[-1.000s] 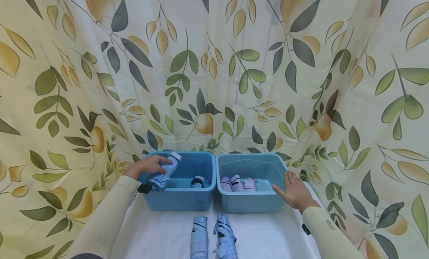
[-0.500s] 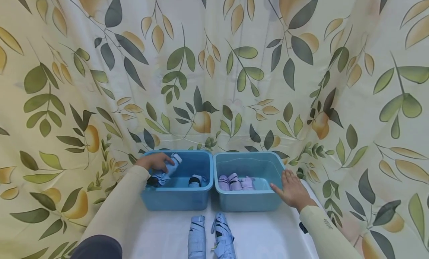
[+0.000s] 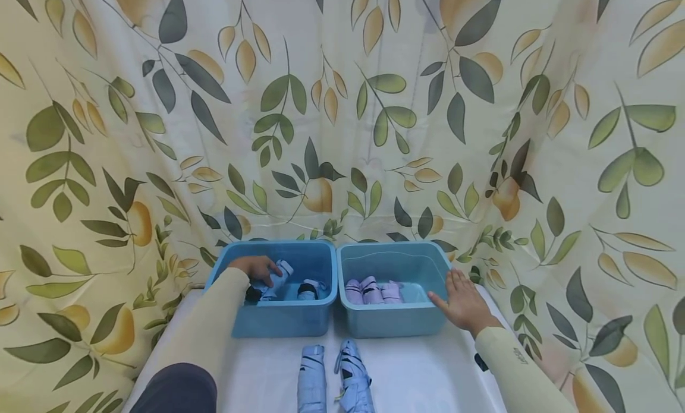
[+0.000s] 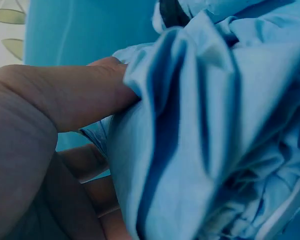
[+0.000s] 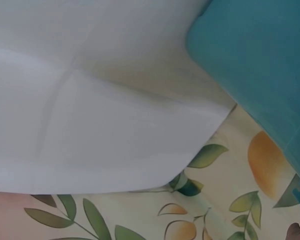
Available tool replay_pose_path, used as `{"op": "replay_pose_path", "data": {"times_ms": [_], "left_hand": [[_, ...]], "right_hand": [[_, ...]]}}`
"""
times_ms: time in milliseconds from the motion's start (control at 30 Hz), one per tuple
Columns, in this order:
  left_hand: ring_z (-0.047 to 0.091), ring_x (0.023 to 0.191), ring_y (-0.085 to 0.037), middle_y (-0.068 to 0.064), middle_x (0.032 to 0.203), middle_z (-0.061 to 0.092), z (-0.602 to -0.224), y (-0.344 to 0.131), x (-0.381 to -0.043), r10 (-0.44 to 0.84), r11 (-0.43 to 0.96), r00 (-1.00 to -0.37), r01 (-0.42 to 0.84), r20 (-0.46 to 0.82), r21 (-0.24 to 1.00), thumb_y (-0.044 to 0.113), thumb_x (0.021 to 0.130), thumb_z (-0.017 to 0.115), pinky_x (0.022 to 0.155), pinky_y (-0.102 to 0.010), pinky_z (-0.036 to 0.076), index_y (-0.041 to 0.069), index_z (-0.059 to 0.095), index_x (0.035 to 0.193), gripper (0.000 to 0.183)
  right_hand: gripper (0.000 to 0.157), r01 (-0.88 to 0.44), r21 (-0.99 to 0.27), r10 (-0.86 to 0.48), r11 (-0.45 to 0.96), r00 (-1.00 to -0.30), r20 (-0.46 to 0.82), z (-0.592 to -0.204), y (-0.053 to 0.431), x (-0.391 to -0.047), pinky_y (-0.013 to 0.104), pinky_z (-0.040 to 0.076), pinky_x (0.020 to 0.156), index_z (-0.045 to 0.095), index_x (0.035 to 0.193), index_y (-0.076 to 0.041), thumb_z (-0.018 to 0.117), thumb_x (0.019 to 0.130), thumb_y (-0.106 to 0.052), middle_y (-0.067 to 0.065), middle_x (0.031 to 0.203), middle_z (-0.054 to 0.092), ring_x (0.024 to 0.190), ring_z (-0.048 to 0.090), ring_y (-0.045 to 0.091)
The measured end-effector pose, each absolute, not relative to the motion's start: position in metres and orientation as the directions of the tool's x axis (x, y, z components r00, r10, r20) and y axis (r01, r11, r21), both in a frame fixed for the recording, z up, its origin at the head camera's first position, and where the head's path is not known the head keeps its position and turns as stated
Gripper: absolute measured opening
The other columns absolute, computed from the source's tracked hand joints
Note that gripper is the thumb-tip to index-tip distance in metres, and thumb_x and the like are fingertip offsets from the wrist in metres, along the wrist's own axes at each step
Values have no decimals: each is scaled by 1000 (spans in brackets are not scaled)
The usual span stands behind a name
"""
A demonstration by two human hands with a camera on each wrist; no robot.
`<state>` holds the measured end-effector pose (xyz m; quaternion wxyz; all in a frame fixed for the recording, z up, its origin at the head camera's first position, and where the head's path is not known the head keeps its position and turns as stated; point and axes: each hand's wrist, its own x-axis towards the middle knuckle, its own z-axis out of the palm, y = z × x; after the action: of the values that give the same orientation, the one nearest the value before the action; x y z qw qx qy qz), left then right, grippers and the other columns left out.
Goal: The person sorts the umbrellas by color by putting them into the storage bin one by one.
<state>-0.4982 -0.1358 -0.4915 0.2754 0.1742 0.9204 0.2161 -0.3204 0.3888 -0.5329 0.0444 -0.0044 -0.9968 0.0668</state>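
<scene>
My left hand grips a folded light-blue umbrella down inside the left blue bin. In the left wrist view the thumb and fingers pinch its loose, pleated cloth. Another blue umbrella with a dark band lies in the same bin, to the right. My right hand rests at the right edge of the right teal bin, its fingers straight. Several rolled lilac umbrellas lie side by side at the left of that bin. Only a fingertip of the right hand shows in the right wrist view.
Two more folded blue umbrellas, one neatly wrapped and one looser, lie on the white table in front of the bins. The bins stand side by side. A leaf-and-fruit patterned curtain hangs behind and at both sides.
The left hand has moved right and lower with the blue umbrella, from over the left bin's rim to inside it. The right hand stays at the right bin's edge.
</scene>
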Motion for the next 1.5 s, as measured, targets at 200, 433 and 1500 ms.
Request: {"op": "replay_pose_path", "data": {"times_ms": [200,433,1500], "left_hand": [[46,125,-31,-15,139,51,-505,-130,-498,437,847,-764,170,-476,504,9,85,73,106,-57,31,14,68,125,41],[42,130,-39,-17,136,53,-518,-127,-499,440,860,-733,177,-519,479,11,84,74,103,-57,34,14,68,124,40],[44,108,-40,-22,127,49,-573,-119,-512,172,900,-830,-86,-530,427,-8,81,63,89,-61,41,17,73,108,38]], "right_hand": [[107,1,-124,13,992,-995,94,-536,389,-319,60,9,112,17,146,18,27,92,-74,35,154,10,141,8,49],[111,11,-143,25,990,-995,92,-541,386,-316,59,9,112,17,146,17,25,90,-78,34,154,10,142,8,49],[107,-6,-111,7,994,-993,119,-535,392,-318,58,10,112,19,146,18,26,92,-75,33,154,13,142,9,48]]}}
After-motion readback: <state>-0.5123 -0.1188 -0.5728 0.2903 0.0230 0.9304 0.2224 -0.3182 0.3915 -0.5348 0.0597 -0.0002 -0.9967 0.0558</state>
